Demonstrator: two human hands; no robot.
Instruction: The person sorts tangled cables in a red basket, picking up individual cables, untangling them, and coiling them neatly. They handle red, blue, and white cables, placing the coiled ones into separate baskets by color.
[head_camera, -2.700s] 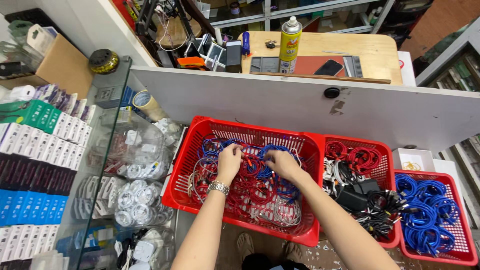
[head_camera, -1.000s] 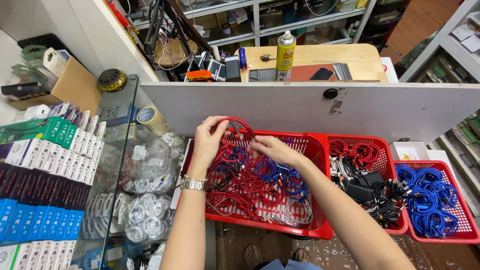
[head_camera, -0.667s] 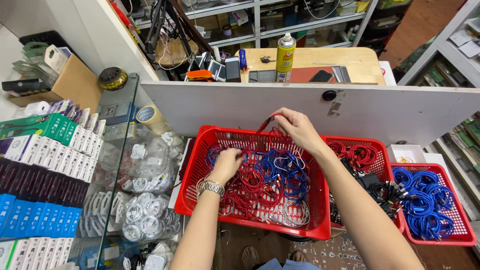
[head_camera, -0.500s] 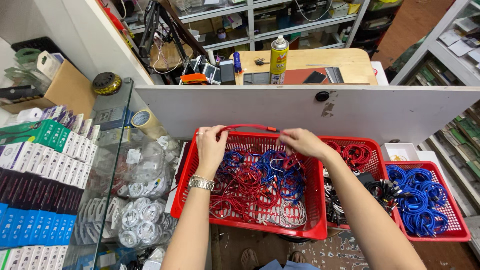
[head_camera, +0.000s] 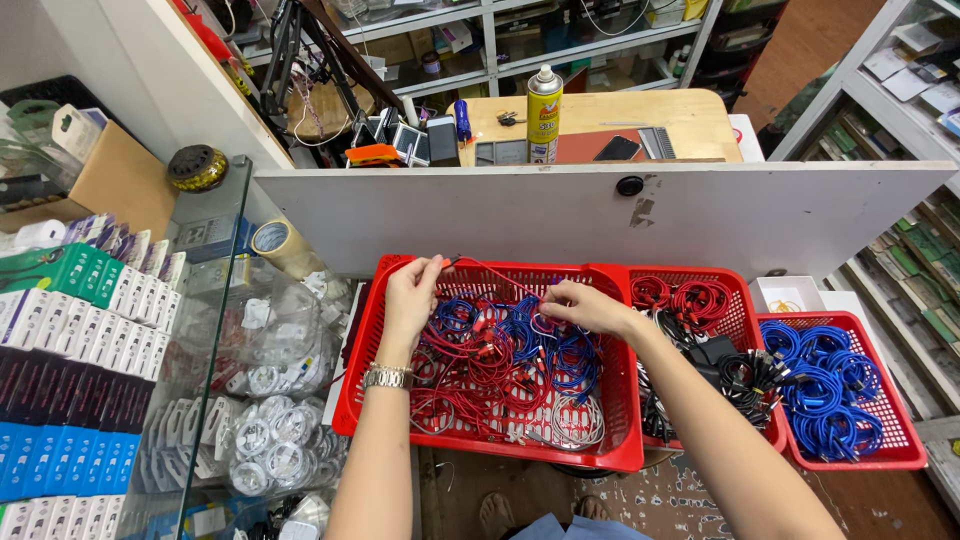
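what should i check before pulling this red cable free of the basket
1. Left hand pinches the red cable end: ok.
2. Right hand grips the same cable further along: ok.
3. Span between the hands is taut and lifted off the pile: ok.
4. Rest of the cable free of the blue cables: cannot tell, it runs under the right hand into the tangle.
5. Basket sits level: ok.
6. Neighbouring basket cables kept apart: ok.
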